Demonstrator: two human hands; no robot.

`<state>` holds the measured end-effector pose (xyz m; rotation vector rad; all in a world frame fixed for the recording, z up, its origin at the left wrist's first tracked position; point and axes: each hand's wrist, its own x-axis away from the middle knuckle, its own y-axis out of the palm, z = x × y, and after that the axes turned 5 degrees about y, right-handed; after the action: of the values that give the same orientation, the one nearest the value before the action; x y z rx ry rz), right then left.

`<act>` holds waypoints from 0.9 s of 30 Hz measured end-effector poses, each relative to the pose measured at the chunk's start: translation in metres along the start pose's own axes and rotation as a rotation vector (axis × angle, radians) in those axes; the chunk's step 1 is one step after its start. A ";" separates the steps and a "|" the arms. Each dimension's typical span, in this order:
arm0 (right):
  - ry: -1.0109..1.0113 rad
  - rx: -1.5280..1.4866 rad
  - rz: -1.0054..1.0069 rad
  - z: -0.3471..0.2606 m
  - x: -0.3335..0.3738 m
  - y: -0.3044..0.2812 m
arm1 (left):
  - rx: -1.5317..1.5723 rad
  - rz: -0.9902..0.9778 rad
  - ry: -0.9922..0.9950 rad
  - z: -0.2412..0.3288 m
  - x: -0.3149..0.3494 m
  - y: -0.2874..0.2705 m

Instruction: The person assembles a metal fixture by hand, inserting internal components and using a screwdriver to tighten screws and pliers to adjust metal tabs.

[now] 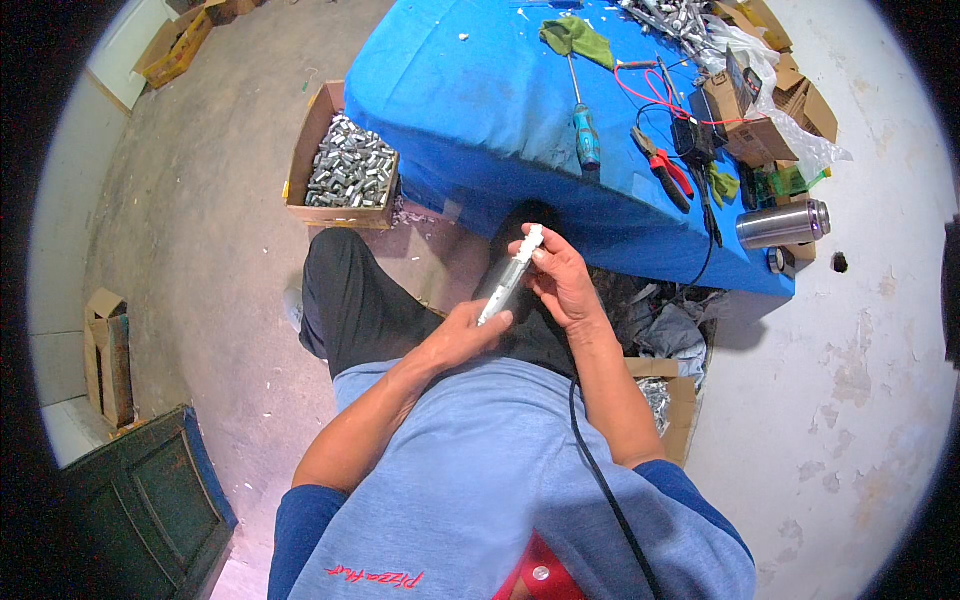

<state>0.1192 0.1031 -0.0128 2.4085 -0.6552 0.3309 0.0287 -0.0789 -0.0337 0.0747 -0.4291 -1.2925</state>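
Both my hands hold one slim white and clear tube-shaped part (508,285) over my lap. My left hand (462,335) grips its lower end. My right hand (560,280) holds the upper part, with fingertips at the white tip near the top. I sit in dark trousers and a blue shirt, just in front of a table with a blue cloth (470,90).
On the blue cloth lie a screwdriver (584,125), red-handled pliers (665,168), a green rag (578,38), red and black wires and a steel flask (783,222). A cardboard box of small metal parts (345,160) stands on the floor to the left. More boxes sit by the wall.
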 end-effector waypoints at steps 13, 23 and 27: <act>0.003 0.107 0.089 0.003 -0.001 0.007 | -0.025 -0.003 -0.005 0.001 -0.001 -0.001; -0.054 0.264 0.161 0.000 0.001 0.008 | -0.070 0.046 -0.042 -0.002 -0.003 -0.004; -0.051 0.319 0.133 -0.007 0.010 0.012 | -0.141 0.140 -0.007 -0.001 -0.002 -0.002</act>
<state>0.1207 0.0949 0.0026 2.6880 -0.8430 0.4607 0.0267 -0.0773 -0.0354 -0.0775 -0.3417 -1.1821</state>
